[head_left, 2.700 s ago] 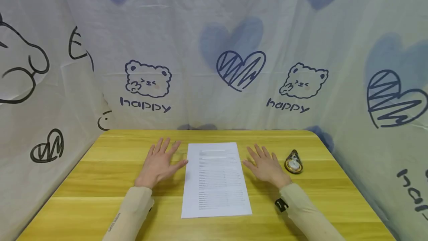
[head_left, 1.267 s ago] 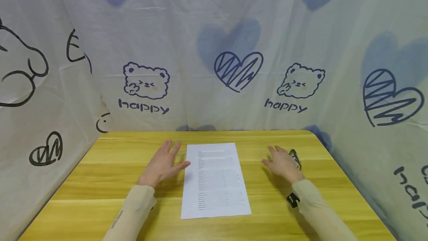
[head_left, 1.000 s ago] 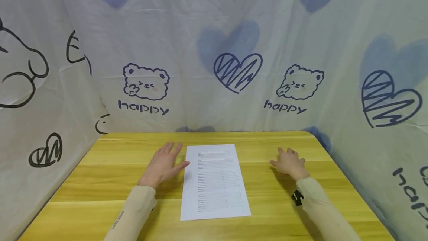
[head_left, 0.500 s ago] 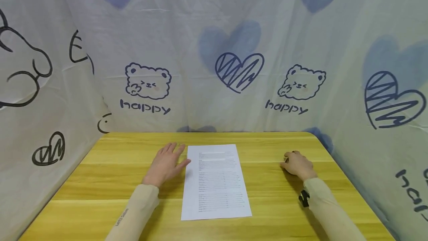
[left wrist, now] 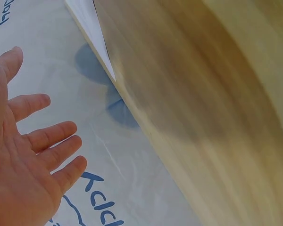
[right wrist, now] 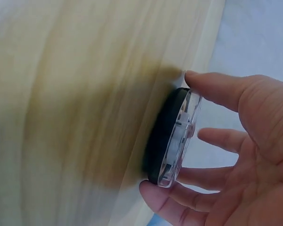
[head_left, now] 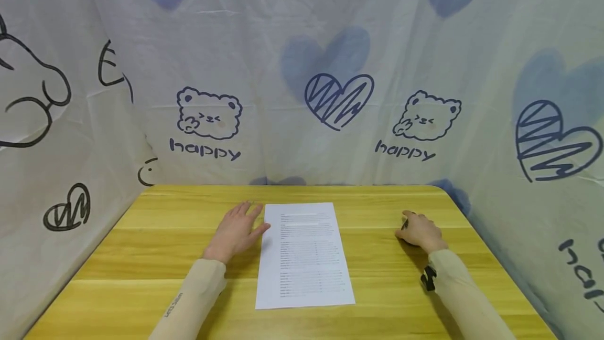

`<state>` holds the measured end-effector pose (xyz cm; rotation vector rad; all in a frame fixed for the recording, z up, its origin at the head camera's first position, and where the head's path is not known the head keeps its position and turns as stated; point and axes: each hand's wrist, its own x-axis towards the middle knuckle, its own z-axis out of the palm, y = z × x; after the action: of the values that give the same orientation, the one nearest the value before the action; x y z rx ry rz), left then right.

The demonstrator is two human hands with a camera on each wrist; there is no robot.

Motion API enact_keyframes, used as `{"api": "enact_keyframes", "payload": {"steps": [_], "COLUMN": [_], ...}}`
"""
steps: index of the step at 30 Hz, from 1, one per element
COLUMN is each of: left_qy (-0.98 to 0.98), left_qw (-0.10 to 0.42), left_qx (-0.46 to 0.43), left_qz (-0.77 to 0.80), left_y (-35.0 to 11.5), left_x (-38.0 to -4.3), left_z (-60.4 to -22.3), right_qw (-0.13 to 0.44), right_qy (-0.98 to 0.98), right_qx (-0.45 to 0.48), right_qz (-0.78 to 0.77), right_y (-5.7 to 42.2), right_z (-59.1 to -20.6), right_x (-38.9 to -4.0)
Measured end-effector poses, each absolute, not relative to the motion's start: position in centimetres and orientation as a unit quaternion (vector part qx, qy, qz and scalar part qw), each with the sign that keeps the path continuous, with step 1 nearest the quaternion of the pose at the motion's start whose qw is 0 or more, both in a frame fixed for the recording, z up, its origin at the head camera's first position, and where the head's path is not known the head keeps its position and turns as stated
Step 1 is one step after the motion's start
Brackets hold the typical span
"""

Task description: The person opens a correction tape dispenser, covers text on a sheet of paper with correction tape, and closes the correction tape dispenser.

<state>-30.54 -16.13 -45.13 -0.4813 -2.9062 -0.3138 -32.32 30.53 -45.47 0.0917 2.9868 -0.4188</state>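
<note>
1. Nearest my head feed: left sleeve (head_left: pixel 189 295), small dark lettering (head_left: pixel 173 305) on it, too small for me to read surely. Black wristband (head_left: pixel 428 278) at the right cuff, no brand I can make out.
2. Left hand (head_left: pixel 232 231): fingers straight and apart, holding nothing. Just left of the printed sheet (head_left: pixel 304 256), thumb at its left edge; contact, can't tell.
3. Sheet: flat on the yellow wood-grain table (head_left: pixel 127 298), long axis running away from me, between the hands. Lines of print, too fine to read.
4. Right hand (head_left: pixel 421 231): clamped on the clear-and-black disc (right wrist: pixel 166 141), thumb at one end of the rim, a fingertip at the other.
5. Key relation: disc sits under the right hand, right part of the table, well apart from the sheet; right hand far nearer. Wrist feed has it nearly edge-on, long axis slanting upper right to lower left, dark side toward the wood. Touching wood? Can't tell. No readable label.
6. Far: pale cloth (head_left: pixel 269 56), "happy" (head_left: pixel 205 149) under each bear drawing (head_left: pixel 209 114).
</note>
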Motion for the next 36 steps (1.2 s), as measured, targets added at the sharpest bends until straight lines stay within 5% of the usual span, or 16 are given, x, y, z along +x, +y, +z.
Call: {"api": "enact_keyframes", "payload": {"steps": [25, 36], "left_qy": [-0.978, -0.969], "left_qw": [0.087, 0.116], "left_qx": [-0.157, -0.18], "left_qz": [-0.108, -0.121], "left_y": [-15.5, -15.2], "left_x": [-30.1, -30.0], "left_z": [-45.2, -45.2], "right_qw": [0.105, 0.008], "right_qy": [0.951, 0.962], "right_qx": [0.027, -0.01], "right_qz": [-0.29, -0.272], "right_y": [30.8, 29.3], "right_z": [-45.7, -46.4], "right_x": [-32.7, -33.3]}}
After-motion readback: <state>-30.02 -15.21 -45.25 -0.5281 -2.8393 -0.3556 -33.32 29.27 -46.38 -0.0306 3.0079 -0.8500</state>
